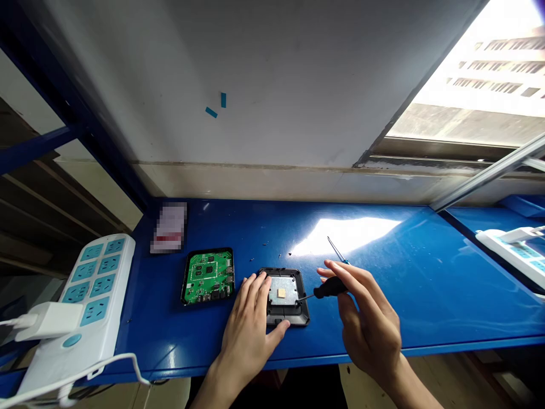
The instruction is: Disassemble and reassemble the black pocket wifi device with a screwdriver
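Note:
My left hand (251, 324) steadies a black plastic cover (303, 317), its fingers along the left side and the thumb at the front edge. Fixed inside the cover is a silver metal plate (276, 284) with a small beige pad (281, 293) on it. My right hand (372, 318) grips a black-handled screwdriver (330, 287), held nearly level. Its tip meets the plate's lower right corner; whether a screw sits there I cannot make out. Left of my left hand lies a black casing with a green circuit board (209, 275) inside.
Several small dark screws (280, 255) lie behind the cover. A thin screwdriver (336, 248) is partly hidden behind my right hand. A white power strip (96, 272) with a plugged-in charger (51, 320) stands at left. A blurred pale packet (169, 227) lies at the back left.

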Available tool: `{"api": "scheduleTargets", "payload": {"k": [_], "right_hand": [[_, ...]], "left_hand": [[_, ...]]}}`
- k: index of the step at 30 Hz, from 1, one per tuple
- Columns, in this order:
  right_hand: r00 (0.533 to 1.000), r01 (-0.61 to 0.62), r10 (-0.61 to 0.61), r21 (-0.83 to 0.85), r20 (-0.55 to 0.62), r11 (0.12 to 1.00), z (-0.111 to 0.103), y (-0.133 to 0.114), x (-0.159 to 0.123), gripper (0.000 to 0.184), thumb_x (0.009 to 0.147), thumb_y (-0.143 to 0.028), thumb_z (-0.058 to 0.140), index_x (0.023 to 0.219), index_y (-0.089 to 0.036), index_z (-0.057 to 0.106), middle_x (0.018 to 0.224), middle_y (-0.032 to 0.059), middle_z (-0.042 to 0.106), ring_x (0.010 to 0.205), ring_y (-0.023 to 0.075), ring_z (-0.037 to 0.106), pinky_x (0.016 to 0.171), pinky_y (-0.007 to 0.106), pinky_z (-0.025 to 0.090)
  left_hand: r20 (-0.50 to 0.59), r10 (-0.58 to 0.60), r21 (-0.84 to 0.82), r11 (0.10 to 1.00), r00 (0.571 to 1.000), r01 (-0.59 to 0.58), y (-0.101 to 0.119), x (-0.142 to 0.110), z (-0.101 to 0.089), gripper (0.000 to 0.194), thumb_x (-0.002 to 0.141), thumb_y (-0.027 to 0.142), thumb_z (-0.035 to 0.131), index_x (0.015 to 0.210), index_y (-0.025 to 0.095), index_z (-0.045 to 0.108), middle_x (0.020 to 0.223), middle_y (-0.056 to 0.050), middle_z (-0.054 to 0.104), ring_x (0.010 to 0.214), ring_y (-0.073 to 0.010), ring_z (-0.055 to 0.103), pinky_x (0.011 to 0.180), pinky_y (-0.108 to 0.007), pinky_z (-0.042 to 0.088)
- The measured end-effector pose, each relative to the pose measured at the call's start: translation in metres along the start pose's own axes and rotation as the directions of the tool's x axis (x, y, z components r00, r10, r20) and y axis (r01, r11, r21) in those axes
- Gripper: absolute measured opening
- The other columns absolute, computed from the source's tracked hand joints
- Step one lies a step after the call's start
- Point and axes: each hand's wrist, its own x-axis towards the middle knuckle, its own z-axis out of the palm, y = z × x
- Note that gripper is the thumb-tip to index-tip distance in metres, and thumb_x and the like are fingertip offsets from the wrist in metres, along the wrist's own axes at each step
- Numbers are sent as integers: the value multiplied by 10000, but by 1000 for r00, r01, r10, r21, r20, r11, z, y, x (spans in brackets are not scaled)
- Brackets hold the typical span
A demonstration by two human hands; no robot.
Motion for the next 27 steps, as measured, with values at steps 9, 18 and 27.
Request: {"api": "scheduleTargets", "payload": {"k": [9, 18, 27], "right_hand": [[992, 38, -44, -56, -117, 998, -1, 4, 7, 395, 873, -183, 806, 1248, -251, 698, 841, -2, 594, 690, 121, 623, 577, 251, 557], [999, -14, 14, 2, 37, 1000, -2, -3, 0, 605, 977, -1, 511, 1543, -209, 451, 1230, 126, 678, 1085, 208, 714, 873, 351, 627], [997, 36, -40, -59, -68, 998, -1, 3, 4, 304, 949, -265, 714, 1250, -223, 702, 904, 44, 619, 752, 160, 657, 599, 289, 580]], "left_hand": [[54, -35, 7, 999, 998, 35, 1, 1, -3, 757, 922, 382, 685, 1568, 211, 328, 1646, -106, 406, 1535, -354, 334, 1212, -561, 393], [101, -51, 1, 999, 994, 51, 2, 3, -5, 820, 947, 420, 659, 1625, 235, 238, 1686, -61, 330, 1562, -329, 275, 1233, -533, 369], [135, -60, 13, 998, 989, 59, 3, 3, -7, 833, 945, 416, 658, 1636, 229, 234, 1692, -40, 309, 1563, -327, 273, 1249, -536, 339]]}}
